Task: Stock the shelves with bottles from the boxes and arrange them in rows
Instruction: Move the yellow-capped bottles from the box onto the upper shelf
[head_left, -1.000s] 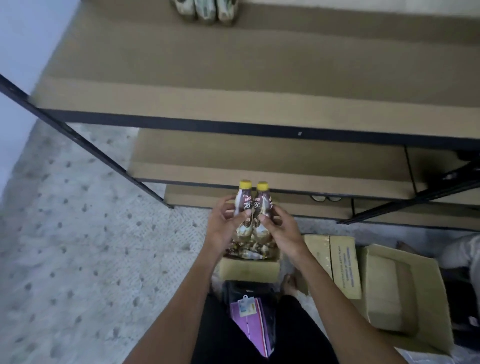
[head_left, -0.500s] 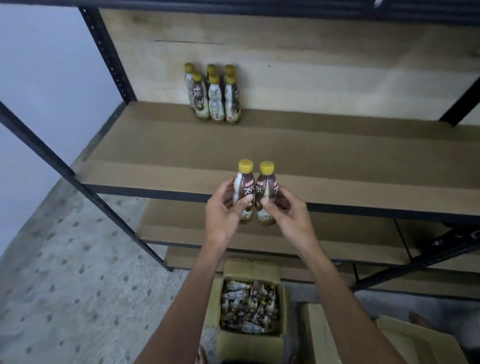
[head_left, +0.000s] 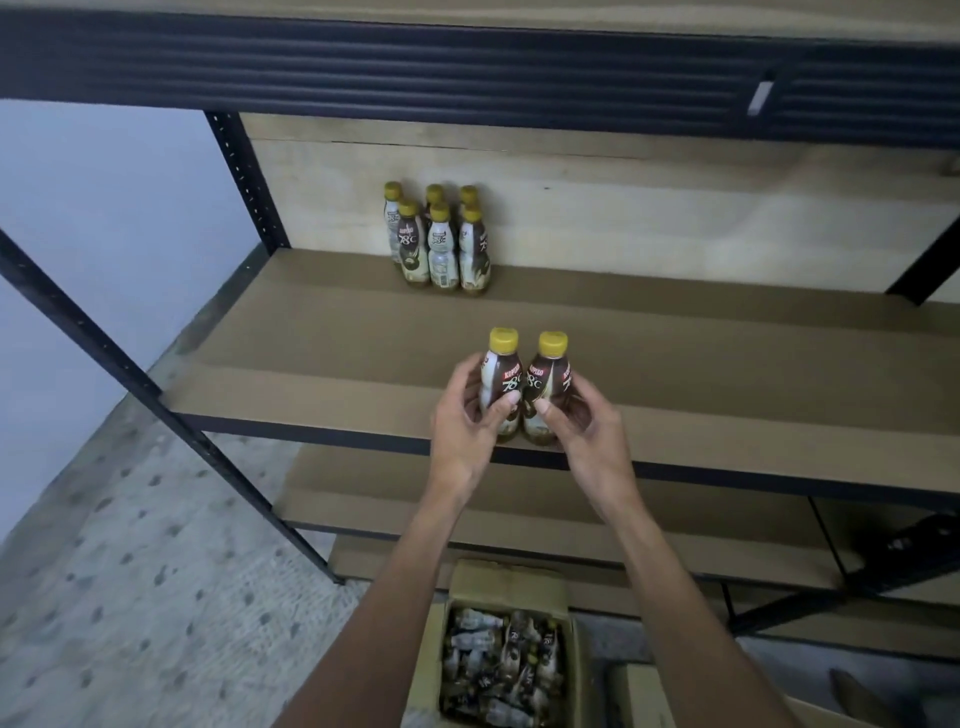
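Two brown bottles with yellow caps are held upright side by side over the front edge of the middle shelf (head_left: 322, 364). My left hand (head_left: 465, 421) grips the left bottle (head_left: 503, 371) and my right hand (head_left: 582, 415) grips the right bottle (head_left: 549, 376). At the back of the same shelf, several matching bottles (head_left: 439, 239) stand in two short rows against the wooden back panel. Below my arms sits an open cardboard box (head_left: 498, 660) with several more bottles lying inside.
A dark metal beam (head_left: 467, 67) of the upper shelf runs overhead. Black uprights (head_left: 249, 182) frame the rack's left side. Lower shelves (head_left: 363, 499) sit beneath. Speckled floor (head_left: 130, 571) lies to the left, and another cardboard box (head_left: 644, 696) stands at the right of the open one.
Both hands have lifted the two bottles from the box up to the middle shelf's front edge. My view has tilted up, bringing the stocked bottles and upper beam into sight.
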